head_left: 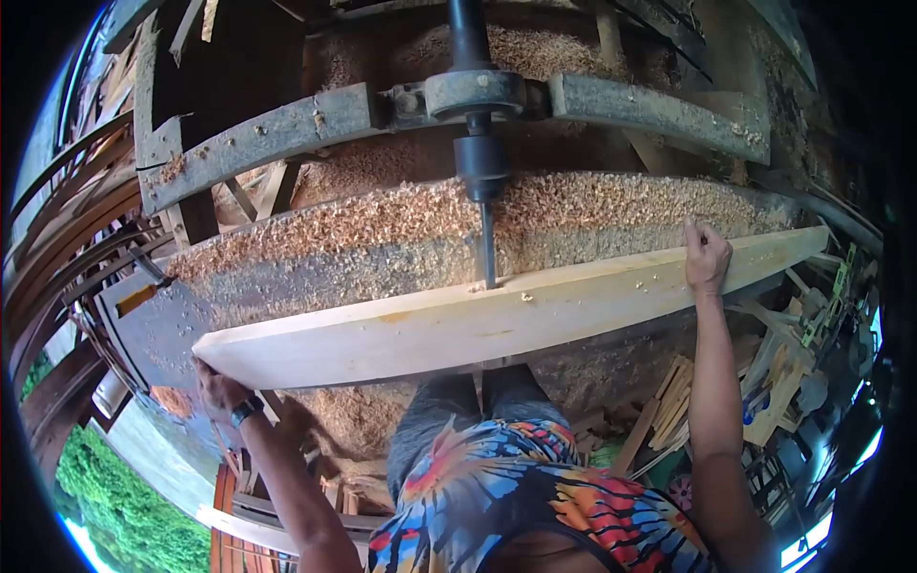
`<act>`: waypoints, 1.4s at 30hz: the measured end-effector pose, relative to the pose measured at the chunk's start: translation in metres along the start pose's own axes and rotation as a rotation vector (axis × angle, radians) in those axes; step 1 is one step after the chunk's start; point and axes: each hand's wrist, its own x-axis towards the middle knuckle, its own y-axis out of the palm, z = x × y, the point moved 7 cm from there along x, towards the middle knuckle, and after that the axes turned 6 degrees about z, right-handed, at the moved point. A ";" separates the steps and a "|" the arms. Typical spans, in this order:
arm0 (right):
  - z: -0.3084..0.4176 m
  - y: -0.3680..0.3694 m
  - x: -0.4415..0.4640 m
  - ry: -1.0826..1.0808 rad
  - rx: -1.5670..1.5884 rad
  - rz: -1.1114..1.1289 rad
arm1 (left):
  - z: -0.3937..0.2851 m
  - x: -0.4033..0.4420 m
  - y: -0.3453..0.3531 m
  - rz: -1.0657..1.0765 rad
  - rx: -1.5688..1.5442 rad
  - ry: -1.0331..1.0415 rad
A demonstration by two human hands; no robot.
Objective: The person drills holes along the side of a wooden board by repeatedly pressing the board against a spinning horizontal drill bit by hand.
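Observation:
A long pale wooden plank [411, 334] lies across the machine table in front of me, slanting up to the right. At its left end my left hand [222, 392], with a dark band on the wrist, grips the corner; part of its fingers is hidden behind the wood. Farther right, my right hand [708, 258] is closed over the plank's far edge. A drill bit [488, 248] in a black chuck [481, 167] points toward me and meets the far edge near the middle. Small chips lie on the plank around the bit.
Wood shavings [382, 215] cover the metal table [153, 329] behind the plank. A wooden crossbeam [659, 110] carries the spindle bearing [475, 94]. Offcuts [673, 401] are piled at the right, and a yellow-handled tool [138, 299] rests at the left.

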 end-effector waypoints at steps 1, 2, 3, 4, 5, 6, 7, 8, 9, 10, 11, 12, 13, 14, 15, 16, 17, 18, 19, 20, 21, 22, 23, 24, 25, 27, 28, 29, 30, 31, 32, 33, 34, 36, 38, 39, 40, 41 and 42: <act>0.003 -0.001 0.004 0.001 0.007 0.005 | 0.004 0.006 0.001 0.013 -0.097 -0.013; 0.006 -0.004 0.008 0.004 0.008 0.005 | 0.009 0.013 0.007 0.023 -0.232 -0.045; 0.008 -0.003 0.008 0.009 0.018 0.013 | 0.008 0.017 0.014 0.028 -0.365 -0.079; 0.006 -0.002 0.011 0.017 0.012 0.012 | 0.006 0.025 0.019 0.020 -0.530 -0.131; 0.003 -0.001 0.015 0.024 0.007 0.012 | 0.004 0.032 0.024 0.012 -0.695 -0.182; 0.000 0.001 0.019 0.034 0.002 0.010 | -0.017 0.032 0.031 0.046 -0.688 -0.218; 0.000 0.000 0.024 0.033 -0.017 0.001 | -0.031 0.047 0.021 -0.050 -0.238 0.107; 0.001 0.000 0.031 0.031 -0.035 -0.007 | -0.039 0.062 0.020 -0.145 0.220 0.423; 0.001 -0.001 0.035 0.031 -0.052 -0.015 | -0.049 0.062 0.033 -0.238 0.688 0.729; 0.001 -0.001 0.037 0.026 -0.048 -0.020 | -0.056 0.068 0.034 -0.163 0.483 0.554; 0.001 -0.001 0.039 0.020 -0.043 -0.026 | -0.062 0.072 0.037 -0.129 0.275 0.379; 0.000 0.000 0.040 0.014 -0.039 -0.032 | -0.063 0.071 0.037 -0.132 0.203 0.312; -0.003 0.000 0.039 0.017 -0.037 -0.040 | -0.064 0.067 0.035 -0.110 0.163 0.257; -0.005 0.001 0.037 0.020 -0.033 -0.047 | -0.065 0.063 0.033 -0.090 0.123 0.200; -0.006 0.001 0.037 0.019 -0.028 -0.060 | -0.065 0.059 0.030 -0.073 0.084 0.143; -0.006 0.001 0.035 0.000 -0.019 -0.064 | -0.052 0.064 0.027 -0.079 0.049 0.150; -0.007 0.002 0.034 -0.021 -0.011 -0.068 | -0.046 0.063 0.024 -0.089 0.132 0.191; -0.007 0.003 0.031 -0.038 -0.004 -0.069 | -0.039 0.061 0.021 -0.103 0.215 0.231; -0.006 0.002 0.027 -0.041 -0.011 -0.063 | -0.036 0.054 0.015 -0.118 0.418 0.305; -0.003 0.001 0.023 -0.044 -0.020 -0.057 | -0.033 0.048 0.012 -0.130 0.621 0.378; 0.000 -0.001 0.020 -0.049 -0.030 -0.053 | -0.033 0.038 0.010 -0.131 0.721 0.452; 0.002 -0.002 0.018 -0.051 -0.008 -0.055 | -0.034 0.025 0.010 -0.131 0.820 0.525; 0.004 -0.003 0.014 -0.052 0.012 -0.054 | -0.029 0.011 0.008 -0.127 0.922 0.596; 0.004 -0.004 0.011 -0.055 0.031 -0.048 | -0.018 0.013 0.004 -0.060 0.580 0.416; 0.002 -0.005 0.008 -0.055 0.025 -0.040 | -0.005 0.013 -0.001 -0.062 0.226 0.250; -0.003 -0.003 0.007 -0.061 0.020 -0.027 | -0.030 -0.015 -0.003 -0.042 0.545 0.248; -0.001 -0.002 0.009 -0.053 0.015 -0.023 | -0.012 -0.004 -0.004 -0.018 0.198 0.109; 0.000 -0.002 0.010 -0.041 0.008 -0.020 | 0.006 0.004 -0.004 -0.050 -0.153 -0.020; 0.000 -0.003 0.012 -0.028 -0.003 -0.019 | -0.001 0.007 -0.001 -0.054 -0.176 -0.033; -0.003 -0.003 0.015 -0.008 0.003 -0.018 | -0.006 0.013 0.005 -0.024 -0.163 -0.012; -0.005 -0.002 0.019 0.009 0.008 -0.018 | -0.012 0.019 0.011 0.007 -0.150 0.010; -0.007 -0.001 0.024 0.026 0.015 -0.019 | -0.013 0.037 0.017 0.069 -0.102 0.068; -0.005 -0.002 0.032 0.039 0.008 -0.014 | -0.020 0.049 0.025 0.130 -0.054 0.128; 0.000 -0.003 0.044 0.069 -0.002 -0.002 | -0.090 0.040 0.045 0.015 0.924 0.347; 0.001 -0.001 0.044 0.085 0.006 -0.009 | -0.070 0.065 0.044 -0.011 0.875 0.420; 0.000 -0.002 0.043 0.094 0.008 -0.013 | -0.066 0.069 0.045 -0.017 0.777 0.457; -0.001 -0.003 0.044 0.072 -0.010 -0.019 | -0.056 0.071 0.043 -0.006 0.693 0.436; -0.002 -0.003 0.044 0.050 -0.027 -0.023 | -0.045 0.072 0.041 0.004 0.609 0.415; -0.003 -0.003 0.042 0.027 -0.042 -0.023 | -0.054 0.060 0.040 0.029 0.547 0.337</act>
